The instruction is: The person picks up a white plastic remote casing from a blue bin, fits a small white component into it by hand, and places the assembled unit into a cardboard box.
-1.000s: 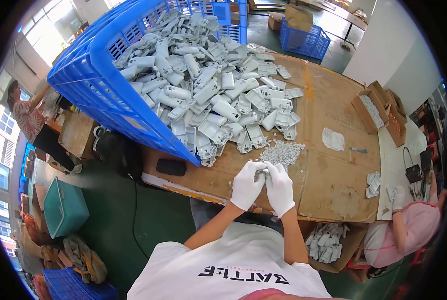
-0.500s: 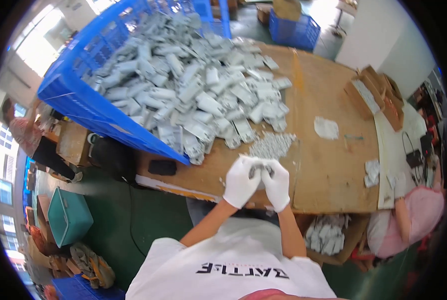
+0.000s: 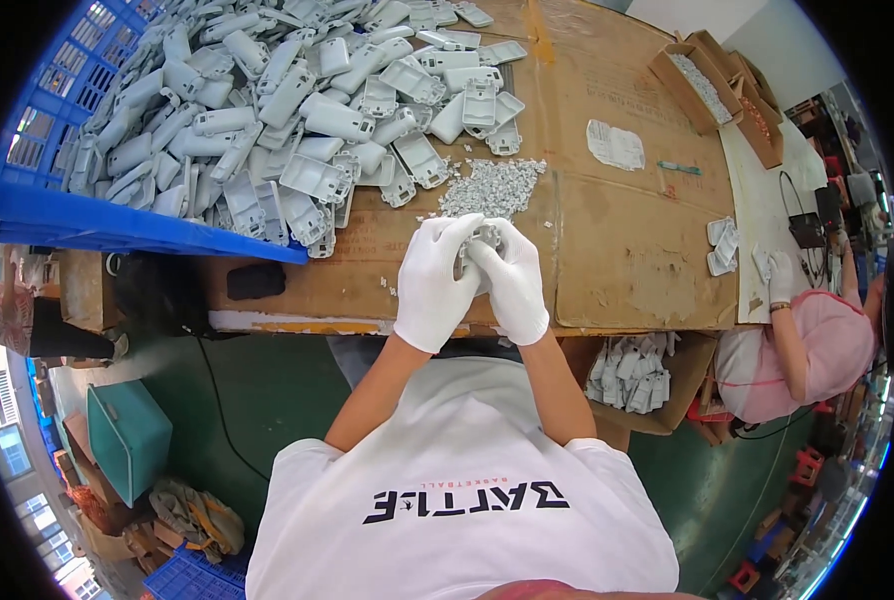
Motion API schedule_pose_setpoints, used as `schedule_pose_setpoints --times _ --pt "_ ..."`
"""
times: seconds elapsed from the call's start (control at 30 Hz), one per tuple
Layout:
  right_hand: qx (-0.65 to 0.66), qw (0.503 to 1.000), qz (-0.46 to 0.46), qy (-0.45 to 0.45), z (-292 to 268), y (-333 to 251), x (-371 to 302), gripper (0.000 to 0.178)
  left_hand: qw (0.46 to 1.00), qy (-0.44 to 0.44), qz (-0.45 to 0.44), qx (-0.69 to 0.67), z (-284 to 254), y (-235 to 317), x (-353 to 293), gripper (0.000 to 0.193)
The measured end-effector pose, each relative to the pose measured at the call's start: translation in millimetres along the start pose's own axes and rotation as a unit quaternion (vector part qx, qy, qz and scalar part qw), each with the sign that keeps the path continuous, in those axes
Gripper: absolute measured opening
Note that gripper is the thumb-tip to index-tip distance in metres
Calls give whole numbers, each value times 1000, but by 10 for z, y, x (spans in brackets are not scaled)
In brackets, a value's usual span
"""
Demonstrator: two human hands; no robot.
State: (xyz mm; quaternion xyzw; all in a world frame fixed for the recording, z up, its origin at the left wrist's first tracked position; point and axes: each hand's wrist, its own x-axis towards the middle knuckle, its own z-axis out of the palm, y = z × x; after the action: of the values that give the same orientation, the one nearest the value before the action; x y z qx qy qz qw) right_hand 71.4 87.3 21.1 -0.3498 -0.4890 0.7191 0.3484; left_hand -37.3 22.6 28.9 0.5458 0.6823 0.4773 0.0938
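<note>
In white gloves, my left hand [image 3: 433, 285] and my right hand [image 3: 517, 283] meet above the table's near edge. Between them they grip a small light-grey plastic casing [image 3: 488, 236], mostly covered by the fingers. Both hands are closed on it, the left fingers curled over its far side. Just beyond lies a patch of tiny grey-white parts [image 3: 494, 188] spread on the cardboard. Farther left, a large heap of light-grey plastic casings [image 3: 302, 95] spills out of a tipped blue crate [image 3: 147, 225].
A black item [image 3: 256, 281] lies near the front edge. White paper [image 3: 615, 147], a teal tool [image 3: 680, 168] and several casings [image 3: 723, 247] are on the right. Below stands a cardboard box [image 3: 686, 405] of casings. A person in pink [image 3: 802, 350] works at far right.
The view has shifted, so the table and heap sit higher in the picture. My hands stay together on the casing, with the right fingers and thumb now overlapping the left hand more.
</note>
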Motion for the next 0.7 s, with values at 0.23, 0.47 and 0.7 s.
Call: schedule_pose_setpoints --times 0.23,0.47,0.7 --pt "-56 998 -26 15 1 71 -29 5 1000 -13 -18 -7 -25 33 -60 52" --pt "-91 993 -9 69 -178 -220 -123 11 986 -135 37 -96 -84 71 103 57" --pt "-658 639 -172 359 -3241 -600 367 36 906 -95 216 352 -55 -853 1118 18"
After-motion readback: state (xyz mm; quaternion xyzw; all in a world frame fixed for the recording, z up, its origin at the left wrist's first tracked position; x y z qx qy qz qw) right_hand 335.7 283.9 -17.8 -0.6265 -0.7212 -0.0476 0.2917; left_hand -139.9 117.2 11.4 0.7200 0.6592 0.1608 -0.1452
